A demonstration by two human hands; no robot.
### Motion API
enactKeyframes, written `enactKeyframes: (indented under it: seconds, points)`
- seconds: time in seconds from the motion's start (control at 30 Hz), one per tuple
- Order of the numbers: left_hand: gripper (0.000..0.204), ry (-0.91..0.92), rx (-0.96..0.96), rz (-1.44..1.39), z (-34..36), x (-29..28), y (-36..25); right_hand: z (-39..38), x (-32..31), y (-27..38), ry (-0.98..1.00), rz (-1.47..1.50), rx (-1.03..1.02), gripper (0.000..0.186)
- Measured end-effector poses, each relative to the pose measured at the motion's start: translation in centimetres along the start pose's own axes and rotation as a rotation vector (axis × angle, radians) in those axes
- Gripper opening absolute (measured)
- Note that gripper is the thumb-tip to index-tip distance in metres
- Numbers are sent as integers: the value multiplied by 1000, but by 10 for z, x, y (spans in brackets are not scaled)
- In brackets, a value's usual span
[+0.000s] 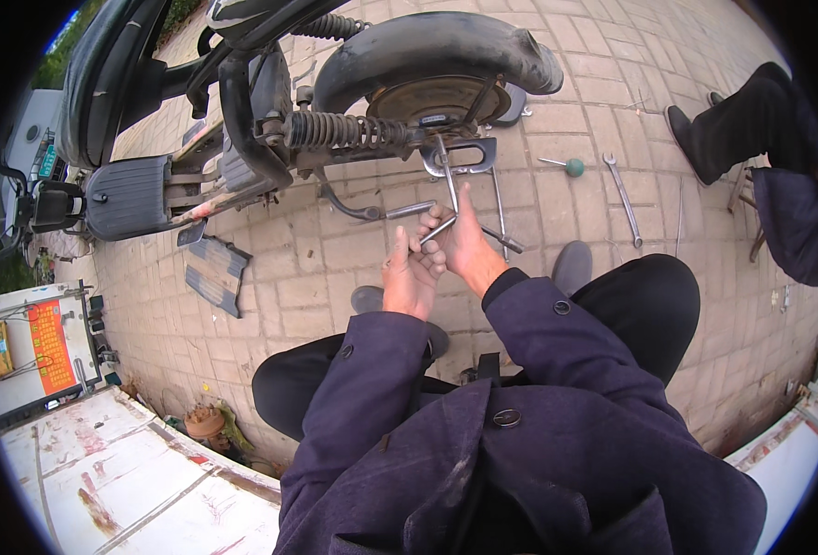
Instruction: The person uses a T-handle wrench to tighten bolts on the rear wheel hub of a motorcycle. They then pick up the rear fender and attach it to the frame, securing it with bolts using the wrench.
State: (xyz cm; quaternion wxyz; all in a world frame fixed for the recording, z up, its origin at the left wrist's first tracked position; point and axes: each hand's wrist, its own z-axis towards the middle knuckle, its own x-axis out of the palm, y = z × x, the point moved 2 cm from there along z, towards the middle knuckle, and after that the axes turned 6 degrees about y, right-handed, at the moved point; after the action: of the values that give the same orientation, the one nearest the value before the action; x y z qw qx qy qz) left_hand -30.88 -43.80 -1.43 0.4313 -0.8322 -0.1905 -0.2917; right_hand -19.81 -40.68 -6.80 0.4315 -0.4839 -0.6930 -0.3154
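A Y-shaped three-way socket wrench (pixel 448 176) reaches from my hands to the rear wheel hub of an electric scooter, which has a dusty black rear fender (pixel 427 60). My right hand (pixel 472 248) is closed round the middle of the wrench, thumb pointing up along it. Beside it, the curled fingers of my left hand (pixel 412 282) meet the end of one short wrench arm, with the thumb raised. Another arm of the wrench sticks out to the right below my right hand. Next to the hub is a black bracket with an oval opening (pixel 464 157). A coil-spring shock absorber (pixel 349 131) runs leftward from there.
On the brick paving to the right lie a green-handled screwdriver (pixel 573 167) and a combination wrench (pixel 624 202). A ribbed plastic panel (pixel 216 275) lies at left. Another person's dark-trousered leg (pixel 737 120) is at far right. A worn white surface (pixel 141 481) borders the lower left.
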Motion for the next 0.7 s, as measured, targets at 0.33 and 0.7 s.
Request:
enactKeyframes:
  seconds: [0.33,0.7]
  points:
    - [37,-101,31,117,3,0,-10,-78,-7,19,-568,-2008,-577,47]
    - [28,33,61,326,-11,29,-18,-2,-11,10,-438,-1763,-590,32]
